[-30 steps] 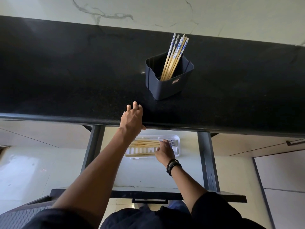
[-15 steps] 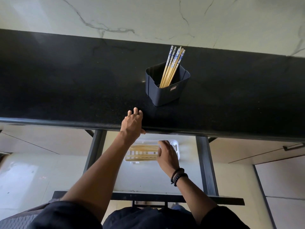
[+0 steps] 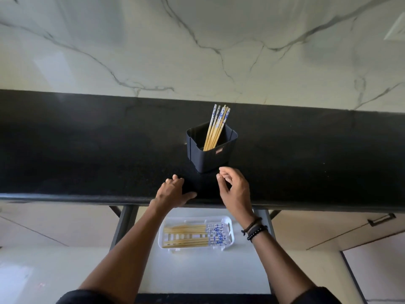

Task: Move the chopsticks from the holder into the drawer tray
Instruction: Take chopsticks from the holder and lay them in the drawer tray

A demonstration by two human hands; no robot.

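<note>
A dark square holder (image 3: 210, 157) stands on the black countertop (image 3: 87, 150), with several wooden chopsticks with blue-and-white tops (image 3: 215, 128) leaning in it. Below, a white slotted tray (image 3: 230, 240) lies in the open drawer (image 3: 197, 273) and holds several more chopsticks (image 3: 192, 235) laid flat, patterned ends to the right. My left hand (image 3: 174, 191) rests flat on the counter's front edge. My right hand (image 3: 233, 189) hovers just in front of the holder, fingers loosely curled and empty.
A marble wall (image 3: 197, 51) rises behind the counter. Dark drawer rails (image 3: 123, 222) flank the tray. A cabinet front with a dark handle (image 3: 381, 219) sits at the lower right.
My right hand has left the tray in the drawer and risen over the counter edge to just in front of the holder. The view has tilted upward. My left hand stays on the counter.
</note>
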